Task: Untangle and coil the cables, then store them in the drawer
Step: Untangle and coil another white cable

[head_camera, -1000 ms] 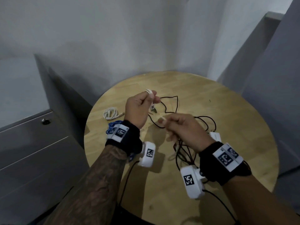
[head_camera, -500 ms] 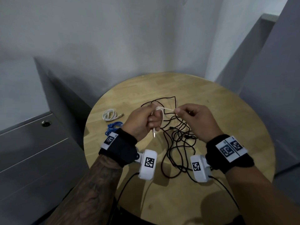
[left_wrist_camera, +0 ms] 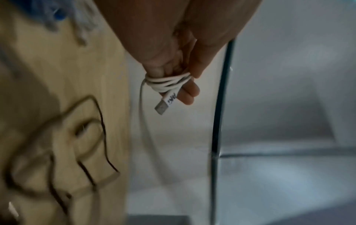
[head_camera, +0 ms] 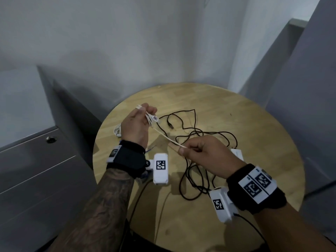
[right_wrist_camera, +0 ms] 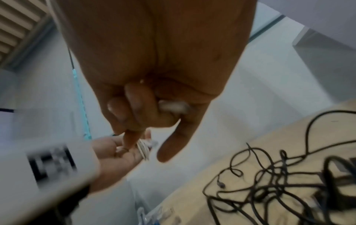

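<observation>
A white cable (head_camera: 163, 136) runs taut between my two hands above the round wooden table (head_camera: 254, 124). My left hand (head_camera: 145, 113) has several turns of the white cable (left_wrist_camera: 167, 83) wound round its fingers, and the USB plug (left_wrist_camera: 162, 107) sticks out below them. My right hand (head_camera: 183, 149) pinches the cable's free end (right_wrist_camera: 173, 106) between thumb and curled fingers. A tangled black cable (head_camera: 196, 135) lies loose on the table under and beyond the hands.
A coiled white cable (head_camera: 117, 130) lies on the table, partly hidden behind my left hand, with a blue cable (left_wrist_camera: 57, 13) near it. A grey drawer cabinet (head_camera: 36, 170) with a lock (head_camera: 51, 139) stands left of the table. Walls close in behind.
My hands were close together over the black tangle. The left hand has risen to the far left and the right hand has drawn back, stretching the white cable between them.
</observation>
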Motion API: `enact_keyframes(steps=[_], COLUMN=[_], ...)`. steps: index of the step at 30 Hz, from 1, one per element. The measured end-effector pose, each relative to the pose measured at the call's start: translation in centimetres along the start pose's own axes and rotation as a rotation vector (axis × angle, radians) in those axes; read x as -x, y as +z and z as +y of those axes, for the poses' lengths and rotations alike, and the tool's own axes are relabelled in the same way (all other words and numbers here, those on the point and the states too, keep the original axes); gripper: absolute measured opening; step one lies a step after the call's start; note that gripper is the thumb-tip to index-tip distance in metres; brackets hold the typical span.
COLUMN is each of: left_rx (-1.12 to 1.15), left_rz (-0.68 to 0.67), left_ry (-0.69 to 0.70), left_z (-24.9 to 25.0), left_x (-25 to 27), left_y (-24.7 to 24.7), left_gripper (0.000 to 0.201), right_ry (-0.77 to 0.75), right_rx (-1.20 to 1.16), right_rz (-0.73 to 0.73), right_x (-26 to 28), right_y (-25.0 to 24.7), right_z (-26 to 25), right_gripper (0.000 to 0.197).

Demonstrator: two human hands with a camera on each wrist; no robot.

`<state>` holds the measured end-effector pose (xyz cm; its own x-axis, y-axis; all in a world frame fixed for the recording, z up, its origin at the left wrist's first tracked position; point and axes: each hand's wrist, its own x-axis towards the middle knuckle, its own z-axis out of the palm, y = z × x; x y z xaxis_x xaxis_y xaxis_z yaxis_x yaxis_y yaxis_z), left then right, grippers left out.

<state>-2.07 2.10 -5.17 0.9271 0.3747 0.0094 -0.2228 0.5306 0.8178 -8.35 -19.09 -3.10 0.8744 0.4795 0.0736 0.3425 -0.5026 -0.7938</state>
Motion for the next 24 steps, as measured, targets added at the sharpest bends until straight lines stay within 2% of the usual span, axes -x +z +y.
enact_keyframes(steps=[1,3,6,9,11,14,18,21,24], left_rx=[-0.256,-0.658,-0.794,-0.782,-0.692,-0.369,-0.036,0.029,-0.105], left_rz=[-0.02,-0.19,-0.563,-0.737,-0.725,-0.627,-0.57,-0.568,-0.557], left_ry=[0.095,0.182,0.087,-0.038,-0.092,-0.268,-0.422,-0.466,-0.355], left_z=[-0.3,-0.7,-1.0,-1.4,-1.6,-1.5,-0.6,-0.5,-0.4], left_x=[0.0,1.2,3.9,5.6,5.8,5.3,4.6,4.6,4.3], left_y=[-0.2,0.1,1.6,2.9,3.3,3.5,3.7,3.8,3.5], left_gripper=[0.018,0.021,0.034,0.037,0.035,0.036,0.038,0.036,0.031], right_ry=[-0.021,-0.081,-0.136,-0.068,0.018,0.131,0.067,0.035,0.039], right_rx=[-0.031,-0.092,-0.062,-0.046,-0.089,-0.152,-0.396,-0.39,-0.289], right_rz=[0.043,0.172,0.422,0.561,0.541,0.406,0.096,0.108,0.231], right_x=[0.2,0.2,-0.7,-1.7,-2.2,-2.5,-2.2,-2.0,-2.0], right_y=[-0.3,-1.1,-2.5,-3.5,-3.3,-2.1,-0.8,-0.8,-1.4], right_z=[-0.6,-1.8,-1.8,0.6,2.1,2.8,2.6,2.5,2.3], right_gripper=[0.027,0.022,0.018,0.016,0.017,0.02,0.027,0.024,0.023])
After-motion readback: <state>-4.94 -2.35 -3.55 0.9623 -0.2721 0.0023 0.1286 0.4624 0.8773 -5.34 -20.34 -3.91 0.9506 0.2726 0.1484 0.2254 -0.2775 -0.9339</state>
